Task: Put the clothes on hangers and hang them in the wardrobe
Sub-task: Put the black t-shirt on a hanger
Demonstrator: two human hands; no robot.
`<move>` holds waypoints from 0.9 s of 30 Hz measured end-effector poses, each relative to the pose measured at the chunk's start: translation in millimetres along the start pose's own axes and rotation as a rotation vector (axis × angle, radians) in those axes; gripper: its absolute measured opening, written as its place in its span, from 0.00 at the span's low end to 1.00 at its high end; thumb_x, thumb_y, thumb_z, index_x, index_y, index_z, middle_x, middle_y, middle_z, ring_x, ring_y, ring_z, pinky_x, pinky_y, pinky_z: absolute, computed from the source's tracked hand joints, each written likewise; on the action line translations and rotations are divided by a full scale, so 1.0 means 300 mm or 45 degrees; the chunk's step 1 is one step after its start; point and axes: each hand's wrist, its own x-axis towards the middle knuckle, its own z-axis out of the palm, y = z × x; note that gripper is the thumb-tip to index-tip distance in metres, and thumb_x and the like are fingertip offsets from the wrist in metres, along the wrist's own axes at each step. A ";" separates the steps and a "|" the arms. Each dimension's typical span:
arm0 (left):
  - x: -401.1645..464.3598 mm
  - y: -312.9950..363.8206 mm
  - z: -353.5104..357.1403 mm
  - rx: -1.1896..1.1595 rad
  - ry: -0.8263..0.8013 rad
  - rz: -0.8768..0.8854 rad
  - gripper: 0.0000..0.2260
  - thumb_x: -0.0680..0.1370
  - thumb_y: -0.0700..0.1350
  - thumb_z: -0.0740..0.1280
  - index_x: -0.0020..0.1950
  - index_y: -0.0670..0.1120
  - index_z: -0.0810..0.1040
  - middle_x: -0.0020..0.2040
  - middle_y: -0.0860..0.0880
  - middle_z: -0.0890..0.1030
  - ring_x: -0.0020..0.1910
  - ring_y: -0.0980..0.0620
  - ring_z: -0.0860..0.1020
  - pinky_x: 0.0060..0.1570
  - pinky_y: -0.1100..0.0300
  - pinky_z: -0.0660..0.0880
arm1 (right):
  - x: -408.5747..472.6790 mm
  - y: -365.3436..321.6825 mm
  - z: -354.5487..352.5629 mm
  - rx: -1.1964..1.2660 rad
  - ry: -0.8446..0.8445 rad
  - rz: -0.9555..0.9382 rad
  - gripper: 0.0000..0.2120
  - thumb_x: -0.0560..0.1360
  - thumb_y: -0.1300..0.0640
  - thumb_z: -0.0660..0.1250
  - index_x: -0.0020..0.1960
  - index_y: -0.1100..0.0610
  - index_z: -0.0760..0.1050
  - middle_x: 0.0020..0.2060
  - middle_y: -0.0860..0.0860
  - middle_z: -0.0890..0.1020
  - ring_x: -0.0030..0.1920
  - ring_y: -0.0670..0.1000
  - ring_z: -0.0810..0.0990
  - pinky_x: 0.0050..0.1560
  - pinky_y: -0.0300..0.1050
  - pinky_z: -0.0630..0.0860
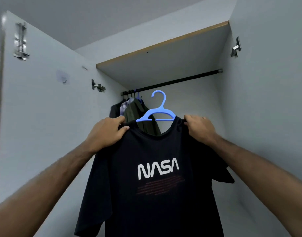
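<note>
The black NASA T-shirt (157, 177) hung on a blue hanger (158, 113), held up in front of the open wardrobe, below the black rail (177, 81). The left hand (105, 132) pinched the shirt's left shoulder; the right hand (198, 127) gripped the other shoulder. Further back, several garments (129, 110) hung bunched at the rail's left end, beneath the shelf (163, 43).
</note>
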 end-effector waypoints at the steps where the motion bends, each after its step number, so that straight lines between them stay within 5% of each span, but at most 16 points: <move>1: 0.071 -0.013 0.049 -0.003 -0.028 0.019 0.09 0.81 0.54 0.63 0.46 0.50 0.73 0.36 0.51 0.79 0.37 0.49 0.76 0.37 0.54 0.69 | 0.061 0.028 0.053 -0.007 0.012 0.012 0.08 0.84 0.52 0.56 0.55 0.55 0.71 0.54 0.54 0.83 0.55 0.60 0.79 0.52 0.54 0.71; 5: 0.328 -0.067 0.232 -0.117 -0.106 0.018 0.09 0.82 0.52 0.63 0.45 0.49 0.72 0.39 0.52 0.78 0.39 0.53 0.76 0.41 0.54 0.71 | 0.312 0.116 0.243 0.026 0.035 0.052 0.09 0.84 0.53 0.56 0.56 0.56 0.71 0.57 0.55 0.81 0.57 0.61 0.78 0.48 0.52 0.66; 10: 0.590 -0.140 0.459 -0.030 -0.063 -0.040 0.09 0.82 0.52 0.62 0.47 0.48 0.73 0.45 0.49 0.77 0.48 0.48 0.75 0.46 0.53 0.70 | 0.534 0.167 0.531 0.183 0.051 0.103 0.12 0.84 0.50 0.58 0.59 0.57 0.71 0.59 0.56 0.80 0.59 0.61 0.76 0.54 0.55 0.74; 17: 0.881 -0.145 0.695 0.398 0.007 -0.047 0.12 0.83 0.50 0.60 0.57 0.42 0.74 0.57 0.42 0.80 0.56 0.40 0.78 0.51 0.50 0.71 | 0.739 0.051 0.881 0.682 -0.305 0.079 0.37 0.79 0.31 0.56 0.77 0.56 0.63 0.74 0.60 0.68 0.74 0.63 0.67 0.74 0.59 0.65; 23: 1.155 -0.214 0.808 0.550 -0.105 -0.085 0.12 0.81 0.44 0.60 0.60 0.39 0.77 0.60 0.39 0.79 0.58 0.42 0.78 0.56 0.51 0.73 | 1.005 -0.111 1.109 1.024 -0.447 0.113 0.53 0.68 0.20 0.54 0.81 0.54 0.56 0.77 0.58 0.66 0.75 0.59 0.67 0.75 0.58 0.66; 27: 1.300 -0.277 0.857 0.464 -0.168 -0.202 0.13 0.80 0.44 0.60 0.59 0.39 0.78 0.59 0.39 0.80 0.57 0.41 0.79 0.60 0.47 0.76 | 1.151 -0.178 1.153 1.141 -0.419 0.038 0.48 0.72 0.24 0.56 0.82 0.54 0.54 0.75 0.56 0.68 0.73 0.59 0.70 0.72 0.56 0.69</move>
